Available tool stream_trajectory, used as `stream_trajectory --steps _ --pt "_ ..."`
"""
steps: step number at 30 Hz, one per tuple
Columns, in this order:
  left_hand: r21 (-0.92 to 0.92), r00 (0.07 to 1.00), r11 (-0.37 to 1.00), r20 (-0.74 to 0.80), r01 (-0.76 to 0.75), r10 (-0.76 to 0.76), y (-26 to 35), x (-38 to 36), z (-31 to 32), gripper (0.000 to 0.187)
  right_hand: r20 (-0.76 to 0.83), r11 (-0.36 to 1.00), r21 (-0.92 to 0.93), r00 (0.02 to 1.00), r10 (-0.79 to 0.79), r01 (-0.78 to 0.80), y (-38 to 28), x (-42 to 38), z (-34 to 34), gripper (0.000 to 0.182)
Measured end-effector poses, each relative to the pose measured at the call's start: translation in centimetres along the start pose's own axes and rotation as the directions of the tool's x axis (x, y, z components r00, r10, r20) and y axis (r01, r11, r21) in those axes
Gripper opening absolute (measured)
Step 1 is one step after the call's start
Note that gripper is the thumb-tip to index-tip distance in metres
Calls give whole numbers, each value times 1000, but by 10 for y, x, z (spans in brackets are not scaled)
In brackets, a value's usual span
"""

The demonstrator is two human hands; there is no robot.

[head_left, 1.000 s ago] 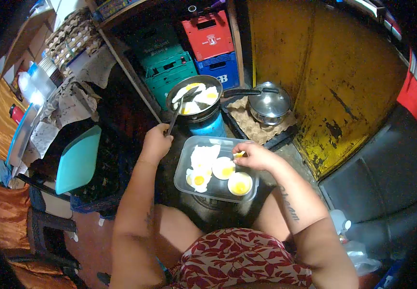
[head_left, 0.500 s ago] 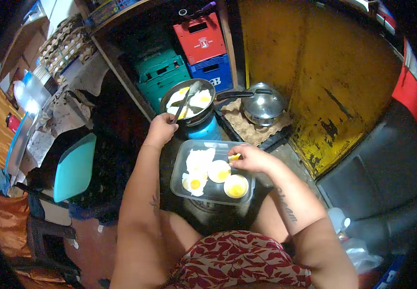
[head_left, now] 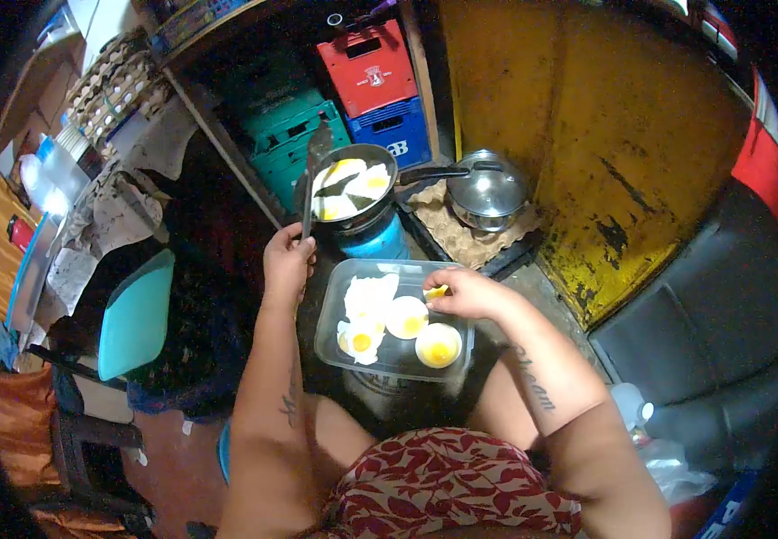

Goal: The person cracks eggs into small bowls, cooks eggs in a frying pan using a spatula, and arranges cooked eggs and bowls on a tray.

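My left hand (head_left: 288,260) is closed around the handle of a metal spatula (head_left: 309,189), which stands nearly upright at the left rim of the frying pan (head_left: 395,180). Several fried eggs (head_left: 373,182) lie in the pan. My right hand (head_left: 462,294) reaches over the right side of a clear plastic container (head_left: 324,346), its fingertips pinched on a fried egg (head_left: 436,292) of which only a yellow part shows. More fried eggs, among them a round one (head_left: 438,346), lie on the container's bottom.
A lidded pot (head_left: 487,199) stands on brown cardboard at the right of the pan. Behind are red (head_left: 371,76), blue (head_left: 393,135) and green crates (head_left: 290,144). Egg trays (head_left: 119,81) are stacked at far left, above a teal lid (head_left: 137,314).
My left hand has lifted the spatula out from over the eggs and turned it upright at the pan's left side. My right hand stays in the container.
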State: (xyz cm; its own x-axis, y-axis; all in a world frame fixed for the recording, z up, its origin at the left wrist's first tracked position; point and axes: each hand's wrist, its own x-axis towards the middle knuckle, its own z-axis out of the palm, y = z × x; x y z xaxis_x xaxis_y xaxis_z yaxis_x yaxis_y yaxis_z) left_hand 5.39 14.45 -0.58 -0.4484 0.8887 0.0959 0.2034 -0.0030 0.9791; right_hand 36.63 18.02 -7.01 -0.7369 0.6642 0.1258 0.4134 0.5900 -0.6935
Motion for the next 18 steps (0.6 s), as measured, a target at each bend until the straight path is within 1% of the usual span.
stream_trajectory --steps 2,3,5,6,8,10,12,13,15,16,18 --pt "-89 999 996 -51 16 -21 -9 -6 -12 40 11 1000 -1 1000 -5 5 3 1 4 36" --pt "-91 998 996 -59 17 -23 -12 -11 -17 40 10 1000 8 1000 -2 2 5 2 6 37" --pt "-173 997 982 -19 75 -80 -14 -21 -28 44 16 1000 13 1000 -3 2 5 3 8 37" --pt "-177 996 981 -25 76 -82 -20 -24 -31 44 27 1000 7 1000 15 -16 3 4 8 37" --pt "-369 996 925 9 88 -91 -28 -31 -32 48 45 999 -4 998 32 -32 4 5 11 38" --pt "-381 996 922 -9 74 -84 -26 -41 -33 49 46 999 -1 998 34 -34 9 5 18 38" --pt "-442 997 894 26 76 -72 -16 -44 -34 55 63 999 -20 997 50 -49 7 4 20 38" --pt "-442 997 894 21 71 -68 -16 -43 -37 55 66 997 -38 995 69 -66 6 5 21 38" --pt "-168 999 985 -22 30 -34 -21 -40 -39 52 76 996 -45 994 83 -79 0 6 22 38" --pt "-169 999 985 -23 28 -33 -23 -38 -40 52 89 994 -50 991 103 -99 -2 5 22 38" --pt "145 993 989 -108 -39 55 -28 -32 -43 43 102 991 -72 988 116 -109 -10 4 21 38"
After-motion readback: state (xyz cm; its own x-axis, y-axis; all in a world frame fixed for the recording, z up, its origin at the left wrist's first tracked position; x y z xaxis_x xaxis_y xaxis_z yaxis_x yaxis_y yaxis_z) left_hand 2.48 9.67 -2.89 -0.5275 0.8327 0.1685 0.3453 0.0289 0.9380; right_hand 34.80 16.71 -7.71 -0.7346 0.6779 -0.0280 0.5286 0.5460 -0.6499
